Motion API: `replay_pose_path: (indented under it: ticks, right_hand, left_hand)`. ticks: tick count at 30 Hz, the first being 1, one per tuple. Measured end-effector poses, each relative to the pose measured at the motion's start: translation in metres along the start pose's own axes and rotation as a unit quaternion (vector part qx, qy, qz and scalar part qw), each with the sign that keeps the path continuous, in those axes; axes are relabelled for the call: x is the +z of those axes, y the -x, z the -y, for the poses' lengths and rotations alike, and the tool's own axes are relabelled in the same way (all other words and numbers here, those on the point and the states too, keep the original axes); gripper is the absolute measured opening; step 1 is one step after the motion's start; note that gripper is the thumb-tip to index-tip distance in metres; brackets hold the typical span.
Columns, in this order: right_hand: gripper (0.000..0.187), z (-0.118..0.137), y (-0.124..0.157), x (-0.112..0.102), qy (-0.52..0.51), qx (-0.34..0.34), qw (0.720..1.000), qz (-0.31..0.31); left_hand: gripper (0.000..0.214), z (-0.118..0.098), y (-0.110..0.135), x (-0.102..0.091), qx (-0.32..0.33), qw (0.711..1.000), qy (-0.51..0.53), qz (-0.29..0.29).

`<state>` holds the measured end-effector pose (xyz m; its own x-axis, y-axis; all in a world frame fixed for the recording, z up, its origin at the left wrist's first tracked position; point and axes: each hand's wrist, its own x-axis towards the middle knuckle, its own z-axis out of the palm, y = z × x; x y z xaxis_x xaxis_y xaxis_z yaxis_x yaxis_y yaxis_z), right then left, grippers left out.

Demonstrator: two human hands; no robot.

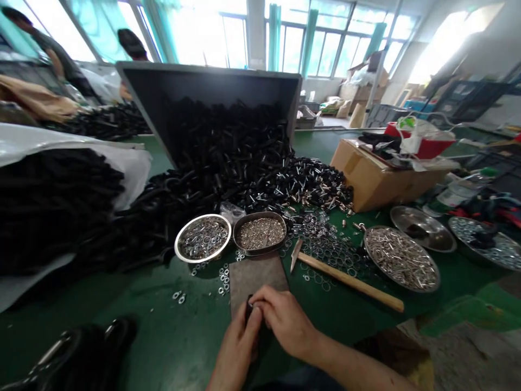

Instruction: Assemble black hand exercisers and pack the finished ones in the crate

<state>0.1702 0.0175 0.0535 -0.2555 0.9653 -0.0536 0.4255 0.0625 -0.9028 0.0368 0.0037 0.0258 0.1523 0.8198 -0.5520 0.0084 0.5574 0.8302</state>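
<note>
Over the near edge of a flat grey metal plate (258, 274), my two hands meet around a small black part (248, 307). My left hand (240, 342) is closed on it from below, thumb on top. From the right, the thumb and forefinger of my right hand (288, 320) pinch at the part's upper end; a small pale spot shows there, too small to name. Most of the black part is hidden by my fingers. A hammer (345, 276) with a wooden handle lies right of the plate. Beyond the plate stand a round bowl of washers (203, 239) and an oval tin of tiny metal pieces (260, 233).
A grey bin (211, 81) lies tipped, spilling black parts (228, 157) across the green table (171, 320). Loose rings (329, 255) lie behind the hammer. At right are a dish of metal pins (401, 258), a steel bowl (423, 231) and a cardboard box (378, 176). Two people are at the back left.
</note>
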Motion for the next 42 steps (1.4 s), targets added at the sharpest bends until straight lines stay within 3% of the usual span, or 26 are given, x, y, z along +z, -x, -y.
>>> replay_pose_path:
  ticks: [3,5,6,7,8,10,13,17,21,24,29,32,34,36,39,42]
  right_hand:
    - [0.023,-0.002,-0.013,-0.015,-0.068,0.021,0.990,0.118]
    - [0.029,-0.007,-0.036,-0.038,-0.004,0.015,0.991,0.135]
    - [0.029,-0.011,-0.052,-0.054,0.072,0.007,0.995,0.075]
    - [0.028,-0.016,-0.070,-0.071,0.178,0.006,0.984,-0.010]
    - [0.028,-0.022,-0.089,-0.088,0.219,0.019,0.973,-0.068]
    - [0.025,-0.038,-0.127,-0.121,0.266,0.040,0.954,-0.130]
    - [0.022,-0.060,-0.171,-0.151,0.324,0.061,0.933,-0.147]
    - [0.024,-0.074,-0.197,-0.153,0.374,0.042,0.921,-0.096]
    - [0.028,-0.072,-0.208,-0.138,0.405,0.003,0.914,-0.021]
    - [0.028,-0.068,-0.212,-0.135,0.428,0.002,0.904,-0.006]
    - [0.028,-0.047,-0.193,-0.141,0.444,-0.014,0.895,-0.047]
    - [0.024,-0.021,-0.151,-0.133,0.374,-0.114,0.914,-0.104]
    - [0.020,-0.001,-0.113,-0.118,0.263,-0.158,0.947,-0.099]
    - [0.018,0.015,-0.075,-0.095,0.176,-0.191,0.964,-0.054]
    - [0.016,0.028,-0.036,-0.057,0.151,-0.243,0.958,-0.014]
    - [0.021,0.026,-0.020,-0.030,0.189,-0.286,0.939,-0.025]
  left_hand:
    - [0.064,-0.007,0.005,-0.002,-0.041,0.997,0.024,0.054]
    - [0.060,-0.011,0.008,-0.002,-0.069,0.993,0.062,0.079]
    - [0.059,-0.012,0.008,-0.002,-0.080,0.990,0.081,0.079]
    - [0.059,-0.013,0.008,-0.003,-0.085,0.989,0.099,0.072]
    - [0.059,-0.014,0.008,-0.003,-0.088,0.987,0.115,0.063]
    - [0.058,-0.014,0.006,-0.004,-0.090,0.984,0.150,0.039]
    - [0.054,-0.013,0.002,-0.006,-0.095,0.975,0.198,0.012]
    - [0.052,-0.012,0.000,-0.011,-0.093,0.969,0.229,-0.003]
    - [0.054,-0.013,-0.002,-0.014,-0.097,0.964,0.245,-0.017]
    - [0.061,-0.016,-0.006,-0.014,-0.111,0.954,0.280,-0.014]
    - [0.039,-0.021,-0.014,-0.019,-0.110,0.912,0.394,0.015]
    - [0.027,-0.022,-0.016,-0.022,-0.075,0.873,0.479,0.054]
    - [0.025,-0.022,-0.017,-0.022,-0.064,0.862,0.499,0.056]
    - [0.024,-0.022,-0.017,-0.019,-0.059,0.859,0.506,0.053]
    - [0.023,-0.022,-0.014,-0.013,-0.043,0.858,0.509,0.047]
    - [0.021,-0.023,-0.009,-0.008,-0.017,0.857,0.514,0.035]
